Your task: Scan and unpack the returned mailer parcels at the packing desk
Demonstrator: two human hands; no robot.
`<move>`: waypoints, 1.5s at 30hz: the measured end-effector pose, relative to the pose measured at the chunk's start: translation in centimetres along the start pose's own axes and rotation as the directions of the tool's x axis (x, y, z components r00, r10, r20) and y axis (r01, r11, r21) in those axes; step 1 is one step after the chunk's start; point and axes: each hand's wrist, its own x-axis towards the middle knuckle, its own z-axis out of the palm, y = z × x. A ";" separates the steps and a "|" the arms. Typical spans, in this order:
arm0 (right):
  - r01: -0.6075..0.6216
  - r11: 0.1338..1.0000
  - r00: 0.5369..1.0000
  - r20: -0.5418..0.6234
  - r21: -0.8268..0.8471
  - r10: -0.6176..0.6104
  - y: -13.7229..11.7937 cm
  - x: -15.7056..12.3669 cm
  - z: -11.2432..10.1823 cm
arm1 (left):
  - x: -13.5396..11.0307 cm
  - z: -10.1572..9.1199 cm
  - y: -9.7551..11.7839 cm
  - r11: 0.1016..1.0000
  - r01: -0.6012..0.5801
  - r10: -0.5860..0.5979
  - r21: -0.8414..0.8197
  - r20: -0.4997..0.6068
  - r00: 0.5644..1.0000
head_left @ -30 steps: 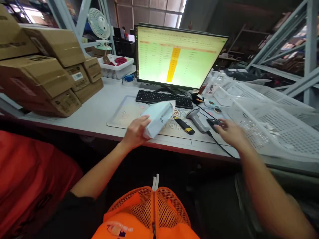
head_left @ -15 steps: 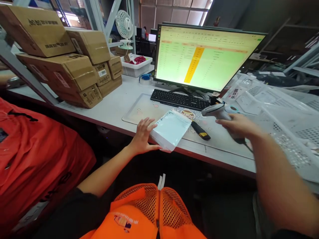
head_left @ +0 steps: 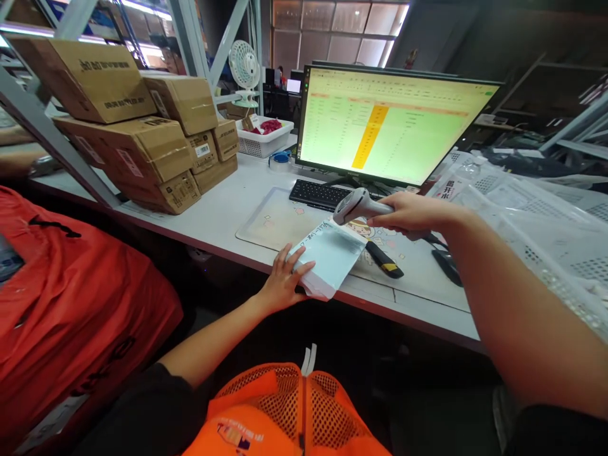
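Note:
A white padded parcel [head_left: 330, 256] lies flat at the near edge of the grey desk [head_left: 228, 206], with handwriting along its far end. My left hand [head_left: 284, 282] rests on its near left corner and grips it against the desk edge. My right hand [head_left: 409, 214] holds a grey barcode scanner [head_left: 355, 205] just above the parcel's far end, its head pointing left and down. The scanner's black cable [head_left: 441, 244] trails away to the right.
A lit monitor [head_left: 392, 125] and black keyboard [head_left: 320, 195] stand behind the parcel. A yellow-black utility knife [head_left: 384, 260] lies right of it. Stacked cardboard boxes [head_left: 137, 136] fill the left, white plastic baskets [head_left: 536, 215] the right. A red bag [head_left: 71, 304] sits low on the left.
My right hand picked up the scanner from the desk and carried it left over the parcel. My left hand laid the parcel flat and now holds its near corner.

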 end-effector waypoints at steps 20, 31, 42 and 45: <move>-0.584 0.807 0.734 -0.479 -0.085 0.481 11.5 1.9 10.2 | 5.1 -3.1 -6.5 0.592 0.730 -0.788 -0.340 -0.053 0.614; -0.249 0.966 0.916 -0.341 -0.074 0.210 8.1 13.1 7.0 | 5.4 -3.2 -5.9 0.596 0.784 -0.793 -0.174 0.028 0.609; 0.136 0.976 0.954 -0.289 0.172 -0.082 4.7 12.1 4.9 | 4.2 -3.5 -6.7 0.537 0.698 -0.805 -0.474 -0.041 0.592; 0.556 0.752 0.830 -0.186 0.356 -0.526 1.4 8.2 5.4 | 2.7 -4.3 -6.8 0.486 0.592 -0.796 -0.643 -0.046 0.603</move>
